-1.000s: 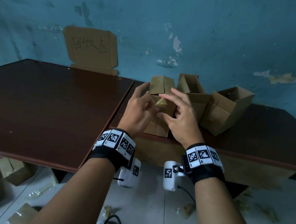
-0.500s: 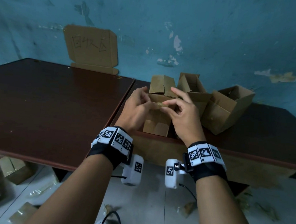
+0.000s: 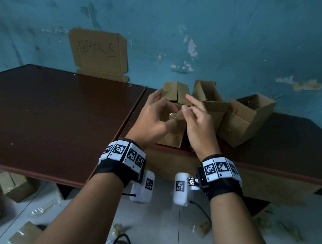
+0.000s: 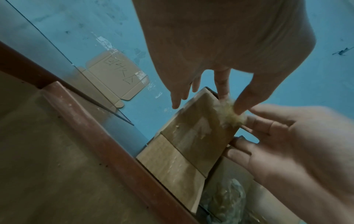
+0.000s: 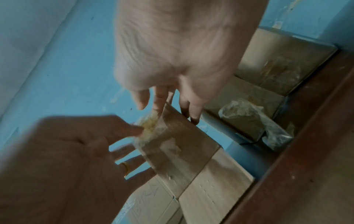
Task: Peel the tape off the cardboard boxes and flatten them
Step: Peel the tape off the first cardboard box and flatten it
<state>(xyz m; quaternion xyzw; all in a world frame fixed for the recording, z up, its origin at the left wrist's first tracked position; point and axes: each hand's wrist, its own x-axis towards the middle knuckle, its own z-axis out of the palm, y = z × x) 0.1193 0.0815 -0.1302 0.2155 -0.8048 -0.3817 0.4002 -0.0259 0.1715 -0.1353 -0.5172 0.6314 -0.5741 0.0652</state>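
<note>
both hands sit a little higher over the box (image 3: 171,136) than a moment ago. the left hand (image 3: 153,119), which half a second ago was curled tight against the box's top, now has its thumb and forefinger up on a crumpled wad of tape (image 3: 175,115), its other fingers spread loose. the right hand (image 3: 199,124), then folded in close with fingers bent over the wad, has opened out, its forefinger stretched toward the back edge of the bench (image 3: 61,115) and its thumb tip at the wad. the wad, a second ago clear between the fingertips and then hidden, shows again, lifted off the box face with one end still on the cardboard.
</note>
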